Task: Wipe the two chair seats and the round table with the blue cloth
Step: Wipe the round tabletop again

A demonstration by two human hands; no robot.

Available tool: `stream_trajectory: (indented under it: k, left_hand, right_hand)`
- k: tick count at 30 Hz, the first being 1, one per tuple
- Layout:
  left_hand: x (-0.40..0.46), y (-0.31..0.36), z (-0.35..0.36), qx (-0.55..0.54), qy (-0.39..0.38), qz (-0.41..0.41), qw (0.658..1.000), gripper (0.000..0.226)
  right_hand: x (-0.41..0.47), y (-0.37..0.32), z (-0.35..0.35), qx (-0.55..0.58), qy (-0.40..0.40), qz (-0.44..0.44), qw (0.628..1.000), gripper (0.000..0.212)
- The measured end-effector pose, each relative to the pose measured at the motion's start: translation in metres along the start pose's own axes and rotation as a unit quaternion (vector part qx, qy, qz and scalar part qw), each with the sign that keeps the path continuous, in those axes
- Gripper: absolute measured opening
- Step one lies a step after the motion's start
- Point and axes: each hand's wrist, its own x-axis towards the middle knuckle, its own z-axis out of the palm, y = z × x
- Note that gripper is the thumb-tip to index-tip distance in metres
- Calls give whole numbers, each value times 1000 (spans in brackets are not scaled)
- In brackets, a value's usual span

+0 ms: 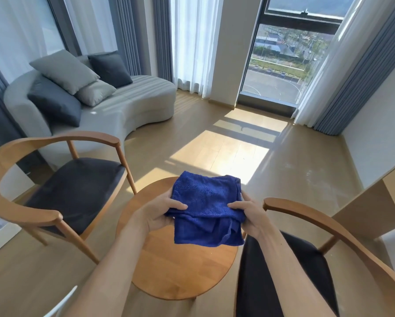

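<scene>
A folded blue cloth (206,208) is held up in the air over the round wooden table (178,268). My left hand (160,213) grips its left edge with the thumb on top, and my right hand (249,216) grips its right edge the same way. One wooden armchair with a dark seat (75,191) stands to the left of the table. A second wooden armchair with a dark seat (283,277) stands to the right, partly hidden by my right forearm.
A curved grey sofa (128,104) with several cushions lies at the back left. A light wooden desk (374,202) stands at the right edge. Sunlit wooden floor (226,145) stretches toward the tall window (283,60) and curtains.
</scene>
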Motion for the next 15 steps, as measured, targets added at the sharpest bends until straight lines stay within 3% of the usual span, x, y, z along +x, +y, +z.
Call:
stream_trajectory:
  k: [2, 5, 10, 14, 15]
  left_hand:
    - [4, 1, -1, -1, 17, 28, 999, 54]
    - [6, 6, 3, -38, 55, 63, 996, 40]
    - [13, 11, 6, -42, 57, 105, 992, 57]
    - [18, 6, 3, -180, 71, 57, 980, 17]
    - [17, 6, 5, -207, 66, 48, 975, 18]
  right_hand:
    - [-2, -2, -2, 4, -14, -53, 999, 55]
    - [-4, -5, -2, 11, -25, -113, 993, 38]
    - [-2, -7, -2, 20, -81, -170, 982, 46]
    - [0, -4, -2, 36, -64, -180, 981, 55]
    - [0, -3, -1, 44, -58, -183, 980, 55]
